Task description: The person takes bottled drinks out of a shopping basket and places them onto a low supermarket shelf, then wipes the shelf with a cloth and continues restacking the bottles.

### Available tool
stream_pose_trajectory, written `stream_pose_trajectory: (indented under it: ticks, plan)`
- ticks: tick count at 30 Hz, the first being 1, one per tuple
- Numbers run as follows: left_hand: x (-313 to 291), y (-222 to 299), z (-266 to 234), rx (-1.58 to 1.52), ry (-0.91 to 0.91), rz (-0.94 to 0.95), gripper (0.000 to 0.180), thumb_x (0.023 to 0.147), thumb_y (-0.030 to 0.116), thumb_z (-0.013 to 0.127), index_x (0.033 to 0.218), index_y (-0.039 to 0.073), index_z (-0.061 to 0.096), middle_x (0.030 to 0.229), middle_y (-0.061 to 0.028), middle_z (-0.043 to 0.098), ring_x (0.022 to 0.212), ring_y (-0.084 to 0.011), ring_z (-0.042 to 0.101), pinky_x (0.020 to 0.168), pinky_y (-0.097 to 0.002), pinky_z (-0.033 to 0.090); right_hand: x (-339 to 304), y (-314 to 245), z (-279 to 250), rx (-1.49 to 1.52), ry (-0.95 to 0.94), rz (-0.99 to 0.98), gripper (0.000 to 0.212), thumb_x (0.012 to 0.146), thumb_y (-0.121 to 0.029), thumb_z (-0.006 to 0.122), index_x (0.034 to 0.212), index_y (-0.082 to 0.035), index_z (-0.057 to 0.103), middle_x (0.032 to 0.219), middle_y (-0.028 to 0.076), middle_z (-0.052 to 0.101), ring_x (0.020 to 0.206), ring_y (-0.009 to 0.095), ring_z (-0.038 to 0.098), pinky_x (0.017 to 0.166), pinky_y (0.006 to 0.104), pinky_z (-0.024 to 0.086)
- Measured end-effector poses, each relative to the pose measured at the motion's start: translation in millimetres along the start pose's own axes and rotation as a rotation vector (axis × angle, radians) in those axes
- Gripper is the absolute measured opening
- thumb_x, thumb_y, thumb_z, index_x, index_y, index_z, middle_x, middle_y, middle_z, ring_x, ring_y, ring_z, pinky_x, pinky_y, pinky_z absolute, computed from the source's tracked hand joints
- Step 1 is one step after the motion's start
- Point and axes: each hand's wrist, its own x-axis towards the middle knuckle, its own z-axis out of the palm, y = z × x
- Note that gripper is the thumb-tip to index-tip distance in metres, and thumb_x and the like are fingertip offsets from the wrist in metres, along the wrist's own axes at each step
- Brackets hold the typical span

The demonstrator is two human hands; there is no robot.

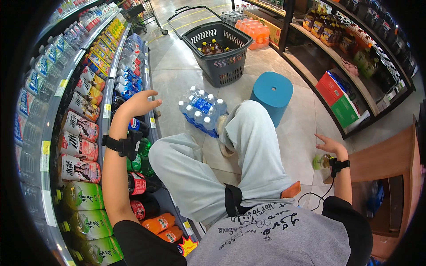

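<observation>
My left hand point(141, 104) is raised beside the left shelves, its thumb and fingers apart and nothing in it. On the floor to its right sits a shrink-wrapped pack of clear water bottles point(202, 106) with white caps and a blue label, just in front of my shoe point(225, 139). My right hand point(330, 145) reaches out over the floor at the right, fingers spread and holding nothing. Close below it, partly hidden by my wrist, a bottle with a green-yellow part point(318, 162) shows; whether it stands or lies I cannot tell.
A dark grey shopping basket point(224, 73) with several brown bottles stands ahead. A blue stool point(271, 95) is right of the water pack. Packed drink shelves point(106, 108) line my left. At the right are a rack point(306, 73) and a wooden cabinet point(377, 155). Orange bottle packs point(254, 33) stand behind.
</observation>
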Motion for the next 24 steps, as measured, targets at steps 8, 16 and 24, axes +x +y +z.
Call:
stream_pose_trajectory:
  ticks: [8, 16, 24]
  plan:
    - [1, -23, 4, -0.031, -0.055, -0.082, 0.055, 0.077, 0.037, 0.057, 0.116, -0.002, 0.048, 0.115, -0.0211, 0.051, 0.106, -0.0308, 0.05, 0.088, -0.0351, 0.04, 15, -9, -3, 0.019, -0.024, -0.058, 0.061, 0.08, -0.028, 0.055, 0.133, -0.013, 0.029, 0.132, 0.016, 0.035, 0.121, 0.028, 0.035, 0.098, 0.0324, 0.03]
    - [71, -1, 11, 0.017, -0.13, -0.101, 0.055, 0.077, 0.036, 0.058, 0.115, -0.002, 0.049, 0.109, -0.021, 0.055, 0.099, -0.0301, 0.054, 0.085, -0.0343, 0.042, 39, -38, -23, -0.016, -0.105, 0.013, 0.06, 0.079, -0.027, 0.055, 0.132, -0.014, 0.03, 0.131, 0.016, 0.036, 0.12, 0.029, 0.035, 0.097, 0.0324, 0.031]
    - [279, 12, 79, 0.182, 0.201, 0.266, 0.066, 0.07, 0.028, 0.061, 0.122, -0.004, 0.038, 0.126, -0.0228, 0.039, 0.117, -0.0332, 0.038, 0.096, -0.0368, 0.034, 186, -51, -23, -0.303, 0.221, -0.298, 0.061, 0.077, -0.023, 0.056, 0.131, -0.015, 0.03, 0.135, 0.013, 0.029, 0.119, 0.04, 0.033, 0.097, 0.0423, 0.032]
